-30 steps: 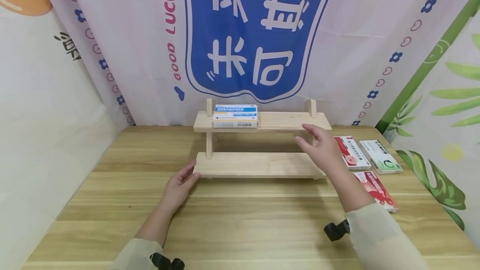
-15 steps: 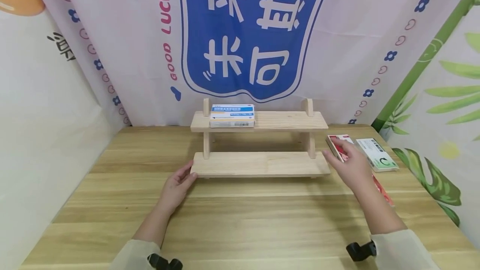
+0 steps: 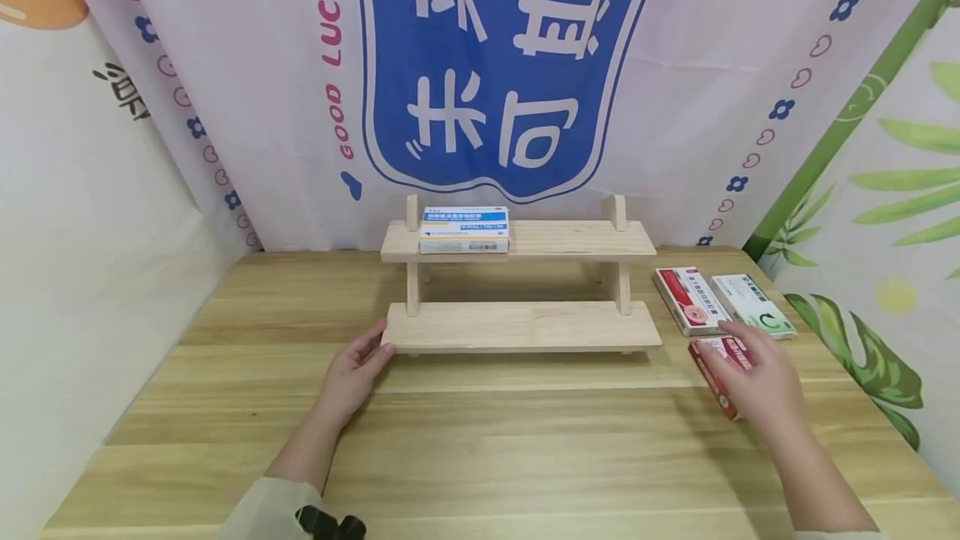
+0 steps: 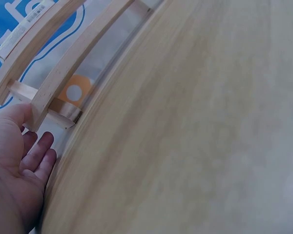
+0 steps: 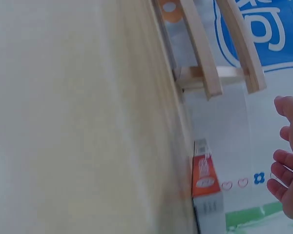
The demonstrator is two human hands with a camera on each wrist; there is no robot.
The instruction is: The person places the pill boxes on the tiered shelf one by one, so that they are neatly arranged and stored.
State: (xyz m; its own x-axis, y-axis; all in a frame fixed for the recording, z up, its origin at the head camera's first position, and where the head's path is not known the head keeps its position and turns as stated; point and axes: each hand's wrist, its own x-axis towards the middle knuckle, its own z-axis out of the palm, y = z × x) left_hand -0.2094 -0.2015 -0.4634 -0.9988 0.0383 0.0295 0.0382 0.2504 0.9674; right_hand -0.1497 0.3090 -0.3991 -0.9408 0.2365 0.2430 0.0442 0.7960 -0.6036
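Observation:
A two-tier wooden display rack (image 3: 525, 327) stands on the table. My left hand (image 3: 352, 377) holds the left end of its lower board, thumb at the front corner and fingers at the back. In the left wrist view, the thumb of this hand (image 4: 12, 165) lies against the board's end. My right hand (image 3: 765, 382) hovers over a red medicine box (image 3: 716, 377) lying at the front right, covering part of it. Its fingers are spread in the right wrist view, with nothing between them. A blue-and-white medicine box (image 3: 464, 232) rests on the upper board's left half.
Behind the red box lie a red-and-white medicine box (image 3: 692, 302) and a white-and-green medicine box (image 3: 753, 304), side by side right of the rack. A printed cloth (image 3: 300, 90) hangs behind the wooden table (image 3: 480, 448).
From above the rack's right end, my right hand has moved right and toward me, past the red-and-white box to the red box. The left hand keeps its place on the rack.

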